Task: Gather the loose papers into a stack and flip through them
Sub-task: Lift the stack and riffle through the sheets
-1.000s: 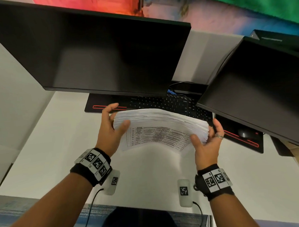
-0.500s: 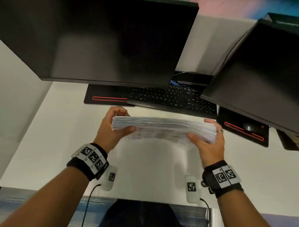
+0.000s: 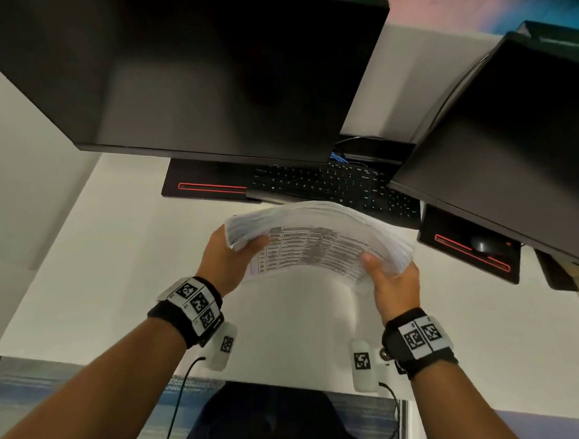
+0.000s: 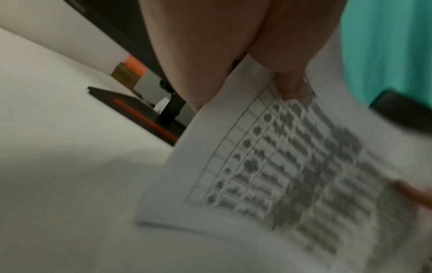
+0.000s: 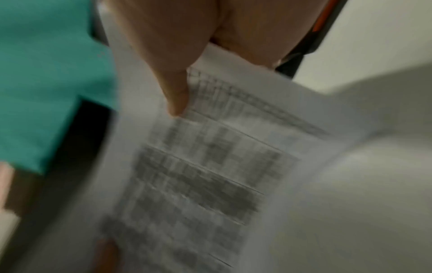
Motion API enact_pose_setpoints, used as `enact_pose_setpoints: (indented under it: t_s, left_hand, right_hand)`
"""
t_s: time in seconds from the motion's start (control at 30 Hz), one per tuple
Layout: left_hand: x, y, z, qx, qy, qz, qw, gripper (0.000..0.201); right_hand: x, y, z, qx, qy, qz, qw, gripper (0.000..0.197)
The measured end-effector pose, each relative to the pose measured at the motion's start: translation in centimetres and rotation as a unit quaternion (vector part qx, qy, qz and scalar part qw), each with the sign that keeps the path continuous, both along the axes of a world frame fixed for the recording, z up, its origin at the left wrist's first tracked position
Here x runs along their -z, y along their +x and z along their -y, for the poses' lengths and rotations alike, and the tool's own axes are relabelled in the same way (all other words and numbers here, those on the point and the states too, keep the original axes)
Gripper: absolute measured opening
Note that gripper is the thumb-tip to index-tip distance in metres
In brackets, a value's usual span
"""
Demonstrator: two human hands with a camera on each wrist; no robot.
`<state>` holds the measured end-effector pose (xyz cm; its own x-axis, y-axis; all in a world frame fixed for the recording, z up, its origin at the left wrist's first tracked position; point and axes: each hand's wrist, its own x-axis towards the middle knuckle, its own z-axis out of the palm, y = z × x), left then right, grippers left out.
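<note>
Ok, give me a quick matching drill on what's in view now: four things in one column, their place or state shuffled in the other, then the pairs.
Things:
1. paper stack
2. left hand
3. keyboard
4. mouse

Places or states:
A. on the black pad under the right-side monitor
B. bowed upward, held above the desk by both ends
C. beyond the papers, partly under the middle monitor
D. gripping the stack's left end, thumb on the printed table

Pairs: 1-B, 2-D, 3-C, 4-A
</note>
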<state>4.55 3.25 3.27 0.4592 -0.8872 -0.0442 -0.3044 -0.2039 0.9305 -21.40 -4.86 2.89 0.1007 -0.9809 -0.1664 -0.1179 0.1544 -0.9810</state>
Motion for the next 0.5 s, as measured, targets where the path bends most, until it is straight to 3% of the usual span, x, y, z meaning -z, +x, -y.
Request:
enact_pose_setpoints:
  t_s: [0.17, 0.37, 0.5]
  left_hand:
    - [-0.3, 0.4, 1.6, -0.048, 0.048, 0.016, 0.998, 0.022]
    - [-0.6, 0.7, 0.6, -0.097, 0.119, -0.041, 0.987, 0.023]
    - [-1.4, 0.5, -0.2, -0.100, 0.020, 0.006, 0.995, 0.025]
  right_hand:
    - [0.1, 0.3, 1.7, 0.002, 0.002, -0.048, 0.999, 0.032]
    - [-0.2, 1.0, 1.4, -0.033, 0.073, -0.058, 0.995, 0.025]
    - [-1.4, 0.7, 0.1, 0.015, 0.019, 0.010, 1.000, 0.034]
